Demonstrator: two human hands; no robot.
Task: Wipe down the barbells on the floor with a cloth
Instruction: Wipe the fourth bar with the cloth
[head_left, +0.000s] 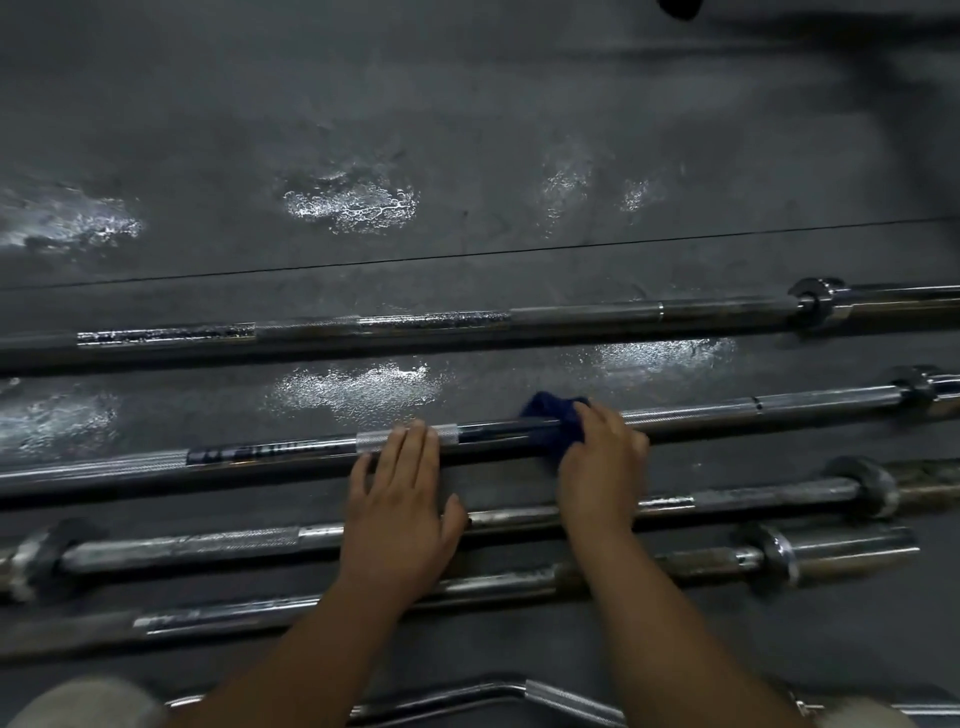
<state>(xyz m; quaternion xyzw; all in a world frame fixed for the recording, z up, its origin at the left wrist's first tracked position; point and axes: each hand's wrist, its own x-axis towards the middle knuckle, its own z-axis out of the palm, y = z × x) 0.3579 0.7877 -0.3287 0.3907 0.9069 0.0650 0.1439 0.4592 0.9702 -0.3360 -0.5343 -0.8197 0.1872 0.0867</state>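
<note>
Several steel barbells lie side by side across the dark floor. My right hand presses a dark blue cloth around the shaft of the second barbell from the far side. My left hand lies flat with spread fingers, its fingertips resting on the knurled centre of that same bar, its palm over the third barbell. The farthest barbell shows wet patches on its shaft. A fourth barbell passes under my forearms.
A curl bar lies nearest me at the bottom. My knees show at the bottom corners. Wet shiny patches mark the rubber floor beyond and between the bars. A seam line crosses the floor. A dark object sits at the top edge.
</note>
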